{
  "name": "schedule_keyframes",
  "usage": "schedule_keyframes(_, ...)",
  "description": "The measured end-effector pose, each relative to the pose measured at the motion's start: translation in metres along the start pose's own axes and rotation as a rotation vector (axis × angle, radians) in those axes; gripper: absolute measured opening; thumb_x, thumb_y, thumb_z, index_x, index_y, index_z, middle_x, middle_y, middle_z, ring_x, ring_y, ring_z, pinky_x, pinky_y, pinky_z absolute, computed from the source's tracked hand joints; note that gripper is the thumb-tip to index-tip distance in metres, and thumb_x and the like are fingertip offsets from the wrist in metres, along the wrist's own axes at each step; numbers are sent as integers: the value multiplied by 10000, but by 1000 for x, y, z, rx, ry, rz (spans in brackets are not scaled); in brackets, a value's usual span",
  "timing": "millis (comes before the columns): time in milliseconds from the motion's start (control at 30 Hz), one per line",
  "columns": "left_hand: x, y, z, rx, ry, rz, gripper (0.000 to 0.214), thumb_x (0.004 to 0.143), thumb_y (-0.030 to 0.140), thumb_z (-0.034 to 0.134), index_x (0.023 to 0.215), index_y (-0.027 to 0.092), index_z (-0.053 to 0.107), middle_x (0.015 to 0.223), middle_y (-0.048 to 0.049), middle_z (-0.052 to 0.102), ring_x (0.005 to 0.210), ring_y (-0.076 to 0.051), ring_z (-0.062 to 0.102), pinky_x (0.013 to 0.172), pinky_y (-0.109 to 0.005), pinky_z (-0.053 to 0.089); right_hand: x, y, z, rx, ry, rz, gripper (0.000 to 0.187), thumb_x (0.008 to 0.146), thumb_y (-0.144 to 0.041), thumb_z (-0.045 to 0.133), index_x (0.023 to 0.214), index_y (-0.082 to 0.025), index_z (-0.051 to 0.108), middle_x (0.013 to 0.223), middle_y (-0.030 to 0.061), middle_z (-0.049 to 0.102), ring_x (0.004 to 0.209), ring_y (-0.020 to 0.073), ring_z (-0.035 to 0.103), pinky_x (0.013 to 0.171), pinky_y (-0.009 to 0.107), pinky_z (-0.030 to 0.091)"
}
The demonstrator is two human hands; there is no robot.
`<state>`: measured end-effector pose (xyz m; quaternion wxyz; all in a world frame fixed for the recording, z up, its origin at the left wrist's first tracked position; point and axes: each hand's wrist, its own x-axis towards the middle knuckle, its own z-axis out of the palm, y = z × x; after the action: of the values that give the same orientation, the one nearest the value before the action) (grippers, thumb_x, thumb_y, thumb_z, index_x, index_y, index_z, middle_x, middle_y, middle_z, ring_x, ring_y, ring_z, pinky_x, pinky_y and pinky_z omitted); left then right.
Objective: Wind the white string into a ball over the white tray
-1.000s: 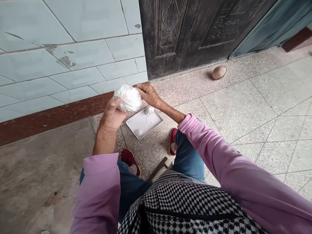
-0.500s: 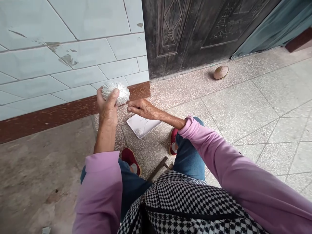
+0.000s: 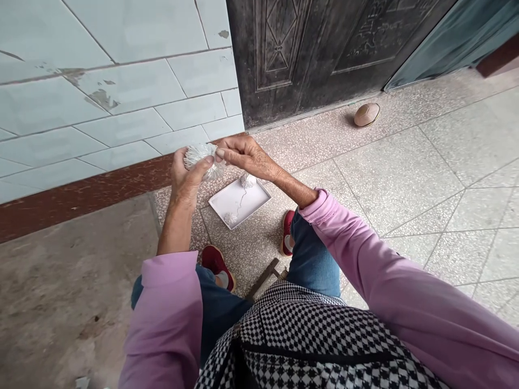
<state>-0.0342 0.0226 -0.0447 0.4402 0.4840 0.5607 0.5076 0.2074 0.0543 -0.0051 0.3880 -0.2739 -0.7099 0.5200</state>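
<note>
Clasped in the left hand point(image 3: 185, 181), whose thumb crosses its near side, a white yarn ball point(image 3: 197, 154) hangs in the air near the foot of the tiled wall point(image 3: 133, 97). The right hand point(image 3: 250, 158) has its fingertips pinched together at the ball's right edge (I cannot tell whether a strand lies between them). Working yarn around the ball seems the step in hand; the next turn would call for a steady left grip and an even pull, with that thumb perhaps in the way. Lower down, a white tray point(image 3: 221, 203) on the floor point(image 3: 405, 167) holds a smaller ball point(image 3: 248, 180) and a white clump point(image 3: 231, 218), a thin thread point(image 3: 241, 202) running between. Red shoes point(image 3: 215, 263) stand near the tray; farther off, a brown rounded object point(image 3: 366, 114) lies by the dark door point(image 3: 312, 59).
</note>
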Motion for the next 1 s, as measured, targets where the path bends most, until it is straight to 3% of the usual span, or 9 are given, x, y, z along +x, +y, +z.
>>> schedule_keyframes(100, -12, 15, 10, -51, -32, -124, 1065, 661, 778, 1202, 1453, 256, 717, 1483, -151, 848, 1340, -408, 797, 1084, -569, 722, 1, -3, -10, -33, 21, 9, 580, 1321, -720, 744, 1011, -233, 681, 838, 1, 554, 814, 199, 496, 732, 300, 497)
schedule_keyframes(233, -24, 29, 18, -48, -153, -176, 959, 740, 776, 1160, 1435, 242, 770, 1482, -171, 852, 1290, -403, 808, 980, -520, 712, 1, -4, -17, -87, 50, 11, 570, 1336, -661, 756, 1000, -209, 673, 853, -13, 550, 825, 175, 498, 766, 289, 471)
schedule_keyframes(433, -27, 24, 27, -192, -210, -171, 910, 630, 766, 1223, 1254, 229, 835, 1142, -171, 847, 1018, -374, 800, 787, -454, 663, 2, -12, -13, -103, 63, 108, 536, 1365, -520, 704, 921, -227, 636, 838, 7, 557, 874, 185, 493, 800, 333, 430)
schedule_keyframes(567, -28, 22, 24, -259, -288, -162, 804, 626, 731, 1184, 1205, 267, 874, 1065, -147, 830, 945, -374, 823, 708, -426, 661, 8, -8, -12, -54, 71, 154, 563, 1332, -553, 806, 915, -226, 617, 796, -20, 497, 819, 171, 431, 730, 310, 393)
schedule_keyframes(700, -29, 26, 20, -277, -318, -153, 733, 636, 716, 1112, 1196, 314, 862, 1006, -120, 785, 1028, -432, 854, 762, -491, 735, 14, 8, -14, 53, 23, 129, 645, 1291, -660, 893, 936, -222, 580, 783, -59, 434, 757, 136, 370, 666, 261, 347)
schedule_keyframes(867, -31, 39, 29, -336, -292, -118, 887, 605, 711, 1127, 1282, 252, 784, 1114, -192, 769, 1309, -548, 821, 972, -630, 777, 19, 28, -11, 161, 12, 154, 683, 1297, -758, 857, 991, -227, 554, 789, -75, 425, 707, 108, 359, 612, 209, 338)
schedule_keyframes(933, -31, 46, 30, -423, -256, -77, 934, 603, 753, 1109, 1303, 259, 738, 1172, -206, 771, 1390, -549, 788, 1006, -627, 767, 19, 33, -10, 211, -4, 156, 674, 1312, -768, 829, 1014, -225, 564, 765, -91, 413, 676, 95, 331, 586, 199, 307)
schedule_keyframes(1000, -29, 54, 25, -527, -179, -20, 970, 646, 886, 1042, 1312, 265, 707, 1201, -211, 777, 1331, -505, 780, 907, -553, 741, 19, 38, -11, 253, -57, 163, 640, 1325, -764, 807, 1069, -209, 614, 731, -110, 398, 642, 88, 300, 560, 199, 266)
